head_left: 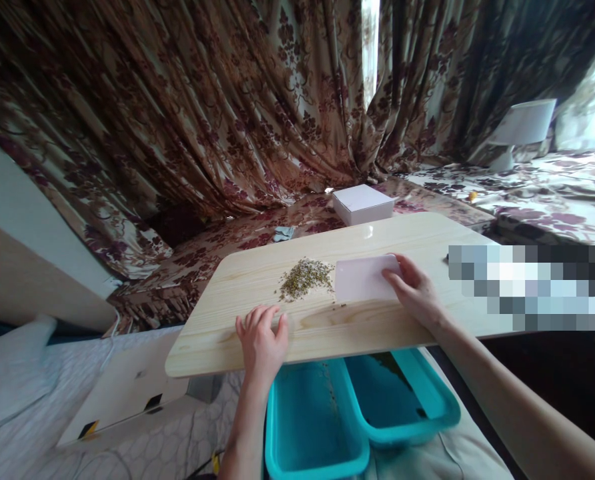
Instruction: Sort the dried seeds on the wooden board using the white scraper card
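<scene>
A loose pile of small green and pale grains (305, 279) lies on the light wooden table (217, 320). My right hand (415, 290) pinches the right end of a white card (362, 279), thumb on top. The card's left edge is beside the pile's right side, and a few dark bits lie just below it. My left hand (263, 337) rests on the front part of the tabletop, fingers spread, holding nothing. Under the table's front edge are two turquoise bins (317, 467); the right one (407, 437) has some dark greenish stuff inside.
Behind the table stands a white box (362, 200) on a patterned couch, with a small light-blue cloth (283, 233) to its left. A white lamp (522, 123) is at the far right. A white board or box (122, 393) lies at lower left. Part of the right side is blurred out.
</scene>
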Tool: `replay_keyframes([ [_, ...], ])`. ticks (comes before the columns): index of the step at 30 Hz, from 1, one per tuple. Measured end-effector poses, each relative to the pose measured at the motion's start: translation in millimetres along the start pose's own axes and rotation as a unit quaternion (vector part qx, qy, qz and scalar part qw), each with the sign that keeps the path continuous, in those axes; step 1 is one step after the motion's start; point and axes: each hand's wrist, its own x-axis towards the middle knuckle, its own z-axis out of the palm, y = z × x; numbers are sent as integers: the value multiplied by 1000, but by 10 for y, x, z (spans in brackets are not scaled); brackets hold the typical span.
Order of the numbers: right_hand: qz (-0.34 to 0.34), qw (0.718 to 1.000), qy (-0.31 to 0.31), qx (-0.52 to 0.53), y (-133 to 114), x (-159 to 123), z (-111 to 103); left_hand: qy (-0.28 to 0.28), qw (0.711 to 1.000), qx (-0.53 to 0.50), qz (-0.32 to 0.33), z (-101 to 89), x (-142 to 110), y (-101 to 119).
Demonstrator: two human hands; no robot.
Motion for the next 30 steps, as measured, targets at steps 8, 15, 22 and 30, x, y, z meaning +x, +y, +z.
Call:
replay_keyframes([
  [8,11,998,-58,6,-10,13,95,5,1000,5,0,2,3,-3],
  [15,21,998,-61,12,-121,-20,13,1,1000,-1,0,-7,0,2],
  [22,20,1000,-19,-7,-132,-40,-137,6,1000,-1,-3,-11,-4,12],
  [30,37,999,-14,-6,-142,-71,-184,-1,1000,0,-3,-15,-1,15],
])
